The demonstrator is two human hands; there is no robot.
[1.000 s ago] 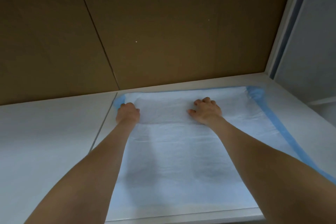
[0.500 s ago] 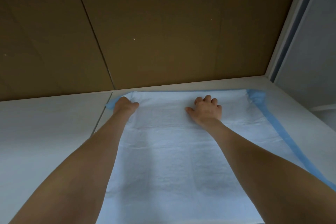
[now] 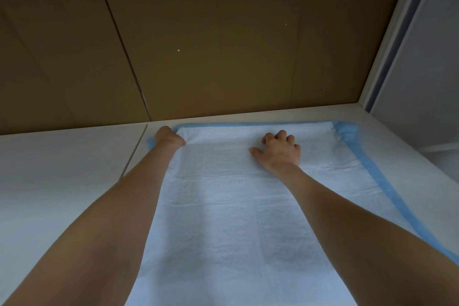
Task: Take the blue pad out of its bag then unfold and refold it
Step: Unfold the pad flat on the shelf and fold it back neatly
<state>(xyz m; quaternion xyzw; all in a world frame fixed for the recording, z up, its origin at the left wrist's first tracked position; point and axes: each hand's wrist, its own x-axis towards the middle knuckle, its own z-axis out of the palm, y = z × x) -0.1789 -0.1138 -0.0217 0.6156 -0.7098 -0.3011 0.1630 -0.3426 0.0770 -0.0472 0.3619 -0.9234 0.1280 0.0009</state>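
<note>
The blue pad [image 3: 231, 206] lies spread flat on the white table [image 3: 62, 181], its white quilted side up and a blue border along the far and right edges. My left hand [image 3: 169, 138] is at the pad's far left corner, fingers curled over the edge there. My right hand [image 3: 279, 150] presses palm-down on the pad near the far edge, fingers bent and spread. No bag is in view.
A brown cardboard wall [image 3: 223, 45] rises directly behind the table's far edge. A white frame and grey panel [image 3: 422, 69] stand at the right. A seam [image 3: 135, 151] splits the tabletop left of the pad.
Both hands have slid farther away toward the wall, pushing the pad's far edge flat; the blue far border now shows fully. The left hand reached the far left corner.
</note>
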